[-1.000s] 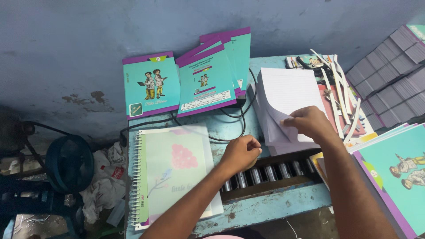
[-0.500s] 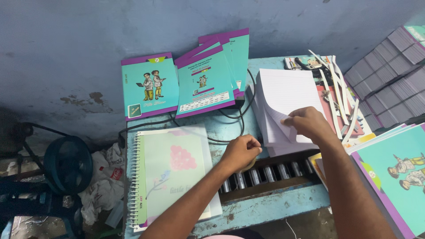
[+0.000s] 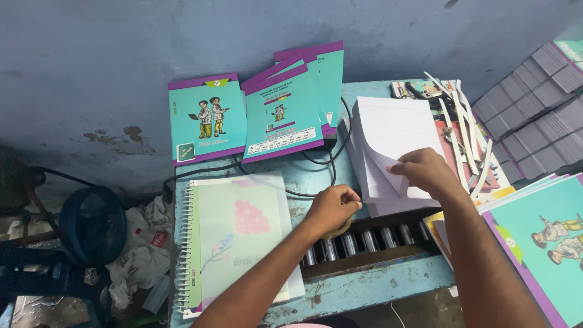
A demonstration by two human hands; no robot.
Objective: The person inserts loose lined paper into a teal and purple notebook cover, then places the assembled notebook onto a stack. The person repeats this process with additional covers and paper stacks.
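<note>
Your right hand (image 3: 428, 172) is on the paper stack (image 3: 392, 143) at the right of the blue surface (image 3: 364, 291), fingers pinching a lifted sheet corner. Your left hand (image 3: 333, 208) sits curled just left of the stack, above the metal rollers (image 3: 364, 242); its fingers are pressed together. A spiral notebook (image 3: 237, 237) lies at left.

free: bare strip of blue table (image 3: 376, 285) along near edge | blocked left: spiral notebook (image 3: 240, 240) | blocked far: teal covers (image 3: 267, 115) leaning on wall, black cables (image 3: 303, 164) crossing | blocked centre: roller slot (image 3: 364, 243), left hand (image 3: 331, 209) over it | blocked right: paper stack (image 3: 388, 140) under right hand (image 3: 425, 173), white strips (image 3: 464, 130), cover pile (image 3: 540, 237)
</note>
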